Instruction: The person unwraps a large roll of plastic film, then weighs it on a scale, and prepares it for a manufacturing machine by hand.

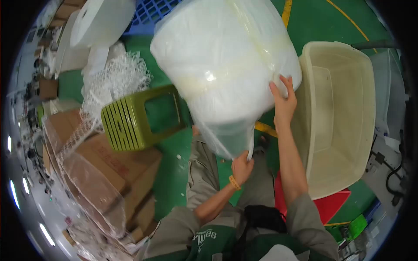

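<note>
A large white bundle (217,56) wrapped in clear plastic, with yellowish tape bands across it, fills the upper middle in front of my legs. The loose lower end of its clear plastic bag (226,135) stretches down towards me. My left hand (242,167), with a yellow band on the wrist, is closed on the edge of that plastic. Against the bundle's lower right side rests my right hand (284,102), its fingers spread on the wrapping.
An olive-green plastic stool (126,124) lies on its side at left, by white netting (115,74) and cardboard boxes (104,165). A big cream tub (308,130) stands at right, a red object (331,206) below it. Behind are a white roll (102,21) and blue pallet (148,17).
</note>
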A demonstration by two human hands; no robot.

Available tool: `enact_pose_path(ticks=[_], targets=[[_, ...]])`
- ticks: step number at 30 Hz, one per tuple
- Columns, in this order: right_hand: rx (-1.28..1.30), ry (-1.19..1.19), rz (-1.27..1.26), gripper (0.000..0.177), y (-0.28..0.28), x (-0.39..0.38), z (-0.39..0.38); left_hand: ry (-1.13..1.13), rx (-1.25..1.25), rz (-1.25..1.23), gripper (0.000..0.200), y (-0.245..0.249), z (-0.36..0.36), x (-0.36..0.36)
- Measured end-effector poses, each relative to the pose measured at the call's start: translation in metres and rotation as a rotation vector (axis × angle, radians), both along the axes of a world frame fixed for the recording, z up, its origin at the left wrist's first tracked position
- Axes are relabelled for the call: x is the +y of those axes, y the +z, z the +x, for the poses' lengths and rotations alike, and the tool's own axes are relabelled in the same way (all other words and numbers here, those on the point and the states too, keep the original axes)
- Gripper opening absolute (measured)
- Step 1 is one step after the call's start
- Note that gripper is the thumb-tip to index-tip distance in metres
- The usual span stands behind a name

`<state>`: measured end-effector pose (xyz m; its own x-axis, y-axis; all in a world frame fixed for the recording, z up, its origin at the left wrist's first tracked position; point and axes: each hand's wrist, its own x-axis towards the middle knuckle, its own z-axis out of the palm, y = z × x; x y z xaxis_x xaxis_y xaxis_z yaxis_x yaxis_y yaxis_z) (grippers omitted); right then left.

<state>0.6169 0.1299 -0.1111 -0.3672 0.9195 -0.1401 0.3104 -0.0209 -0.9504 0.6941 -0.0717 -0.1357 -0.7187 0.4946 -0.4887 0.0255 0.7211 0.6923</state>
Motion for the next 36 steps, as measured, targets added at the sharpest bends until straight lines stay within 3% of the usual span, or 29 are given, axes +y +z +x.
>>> enact_pose_path(ticks=[5, 9, 10, 11, 15, 16, 17, 19, 22, 23, 25, 28, 31, 32, 36], targets=[[-0.342, 0.471, 0.643, 0.064, 0.018, 0.025, -0.028, 0.096, -0.063, 0.188, 0.021, 0.015, 0.057, 0.068], [-0.385, 0.630, 0.693, 0.048, 0.025, 0.016, -0.037, 0.129, -0.158, 0.222, 0.024, 0.021, 0.071, 0.097], [-0.399, 0.707, 0.734, 0.042, 0.027, 0.013, -0.032, 0.114, -0.069, 0.223, 0.025, 0.021, 0.070, 0.096], [-0.396, 0.745, 0.766, 0.044, 0.031, 0.007, -0.027, 0.127, 0.027, 0.242, 0.024, 0.023, 0.072, 0.090], [-0.366, 0.801, 0.744, 0.042, 0.035, -0.011, -0.020, 0.276, -0.045, 0.325, 0.034, 0.018, 0.048, 0.057], [-0.374, 0.705, 0.699, 0.044, 0.034, -0.006, -0.027, 0.310, -0.053, 0.346, 0.041, 0.024, 0.034, 0.042], [-0.379, 0.609, 0.658, 0.046, 0.036, 0.001, -0.037, 0.383, -0.221, 0.300, 0.041, 0.045, 0.011, 0.027], [-0.312, 0.403, 0.734, 0.054, 0.050, 0.018, -0.075, 0.453, 0.056, 0.434, 0.040, 0.040, -0.036, -0.001], [-0.712, 0.429, 0.666, 0.063, 0.040, 0.010, -0.095, 0.584, 0.427, 0.497, 0.041, 0.045, -0.180, -0.023], [-0.810, 0.443, 0.666, 0.064, 0.032, 0.005, -0.098, 0.533, 0.709, 0.441, 0.043, 0.044, -0.235, -0.022], [-0.810, 0.453, 0.749, 0.065, 0.026, -0.005, -0.095, 0.430, 0.982, 0.336, 0.046, 0.043, -0.331, -0.011], [-0.770, 0.451, 0.812, 0.063, 0.022, -0.017, -0.094, 0.426, 0.689, 0.136, 0.051, 0.000, -0.441, 0.004], [-0.746, 0.483, 0.824, 0.064, 0.022, -0.018, -0.093, 0.305, 0.146, -0.125, 0.054, 0.001, -0.448, -0.005], [-0.753, 0.488, 0.825, 0.064, 0.023, -0.016, -0.093, 0.300, 0.328, -0.067, 0.050, -0.018, -0.445, -0.011], [-0.727, 0.548, 0.845, 0.061, 0.012, 0.018, -0.084, 0.408, 0.583, 0.011, 0.040, -0.015, -0.419, -0.003]])
